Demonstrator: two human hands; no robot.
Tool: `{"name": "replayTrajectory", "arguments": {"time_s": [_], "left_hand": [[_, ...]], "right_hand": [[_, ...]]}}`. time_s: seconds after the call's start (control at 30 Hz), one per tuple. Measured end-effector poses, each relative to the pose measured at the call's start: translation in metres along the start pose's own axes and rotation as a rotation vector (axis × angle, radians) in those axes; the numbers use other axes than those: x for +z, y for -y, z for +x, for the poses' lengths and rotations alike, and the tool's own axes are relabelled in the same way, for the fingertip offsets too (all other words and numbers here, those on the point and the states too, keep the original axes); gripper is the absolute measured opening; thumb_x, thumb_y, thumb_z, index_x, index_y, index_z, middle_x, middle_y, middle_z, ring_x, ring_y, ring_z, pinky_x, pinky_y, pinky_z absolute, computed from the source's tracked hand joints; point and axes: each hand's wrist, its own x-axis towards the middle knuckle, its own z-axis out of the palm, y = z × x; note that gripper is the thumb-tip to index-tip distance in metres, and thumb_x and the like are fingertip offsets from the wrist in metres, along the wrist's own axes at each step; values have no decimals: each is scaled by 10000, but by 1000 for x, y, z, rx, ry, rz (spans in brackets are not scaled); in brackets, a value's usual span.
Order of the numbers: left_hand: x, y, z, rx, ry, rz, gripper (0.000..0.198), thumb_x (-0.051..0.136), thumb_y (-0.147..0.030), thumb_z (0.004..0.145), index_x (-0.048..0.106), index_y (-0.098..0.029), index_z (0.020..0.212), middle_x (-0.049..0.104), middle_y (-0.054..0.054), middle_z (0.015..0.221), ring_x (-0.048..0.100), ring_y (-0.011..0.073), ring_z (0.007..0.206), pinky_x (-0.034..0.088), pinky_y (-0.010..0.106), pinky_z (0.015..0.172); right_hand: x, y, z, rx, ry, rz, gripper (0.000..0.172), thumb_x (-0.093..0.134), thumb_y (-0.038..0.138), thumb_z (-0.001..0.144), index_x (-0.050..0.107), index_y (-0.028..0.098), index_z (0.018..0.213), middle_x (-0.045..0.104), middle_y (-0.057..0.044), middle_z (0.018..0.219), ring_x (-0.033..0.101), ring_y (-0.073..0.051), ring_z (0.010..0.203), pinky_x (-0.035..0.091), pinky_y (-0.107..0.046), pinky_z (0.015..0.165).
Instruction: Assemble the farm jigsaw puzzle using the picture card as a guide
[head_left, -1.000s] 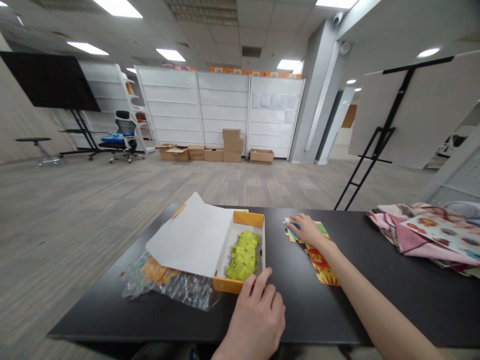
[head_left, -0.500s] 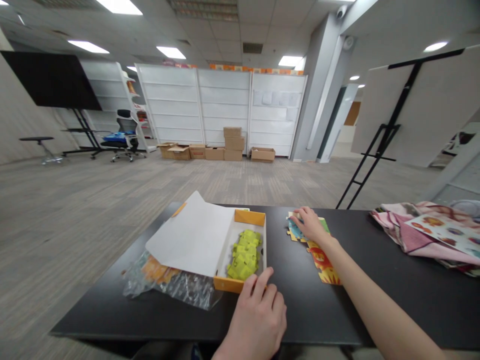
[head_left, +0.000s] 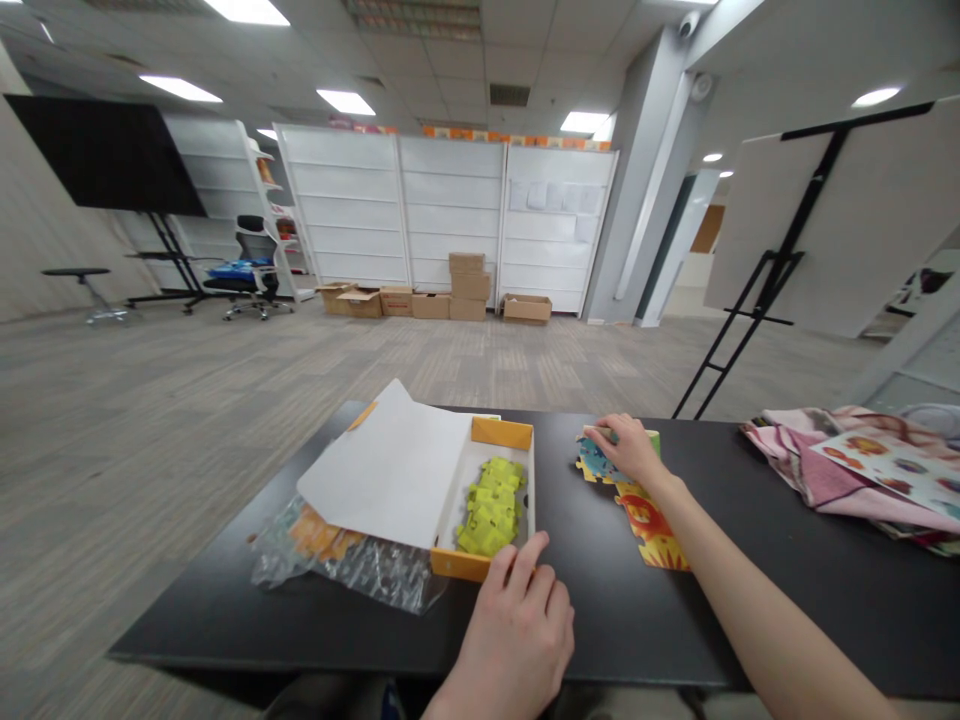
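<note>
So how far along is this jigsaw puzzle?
Done: a strip of colourful jigsaw pieces showing a lion lies joined on the black table. In hand: the right hand presses a blue piece at the strip's far end, and the left hand rests by the orange cardboard box. Left: the yellow-green pieces piled inside it.
</note>
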Motion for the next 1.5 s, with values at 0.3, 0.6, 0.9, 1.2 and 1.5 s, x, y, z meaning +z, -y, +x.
{"name": "replayTrajectory", "arguments": {"time_s": [0.3,0.6,0.9,1.2,1.5], "left_hand": [[1,-1,-1,-1,-6,0,119,590,-288,925,628,-181,888,669,43,898,541,264,1258,311,416,1064],[1,-1,0,-3,-1,3,116,599,-287,922,634,-182,885,668,46,899,537,270,1262,312,421,1064],[0,-1,0,-9,15,-2,124,576,-291,938,628,-184,901,673,48,917,532,271,1278,309,427,1072],[-2,-1,1,-7,7,-18,119,564,-276,942,625,-183,899,674,50,900,544,272,1264,330,422,1055],[1,-1,-2,-5,21,2,133,568,-289,946,627,-179,902,673,51,912,533,276,1273,303,435,1068]], "right_hand": [[20,-15,-5,25,42,-55,348,544,483,953,697,205,1096,708,-135,1126,606,-318,1086,418,-445,916],[31,-17,-5,8,114,-78,332,538,458,966,738,238,1115,634,-136,1108,596,-296,1033,485,-432,921],[26,-9,-4,117,114,53,402,573,551,914,674,199,1081,661,-124,1054,662,-277,944,511,-383,858],[-4,-13,1,318,334,641,515,714,674,705,556,198,824,637,2,718,583,-169,651,461,-289,611],[-18,-1,-5,229,322,435,469,573,682,826,528,215,803,585,-1,724,530,-172,693,456,-291,664]]}}
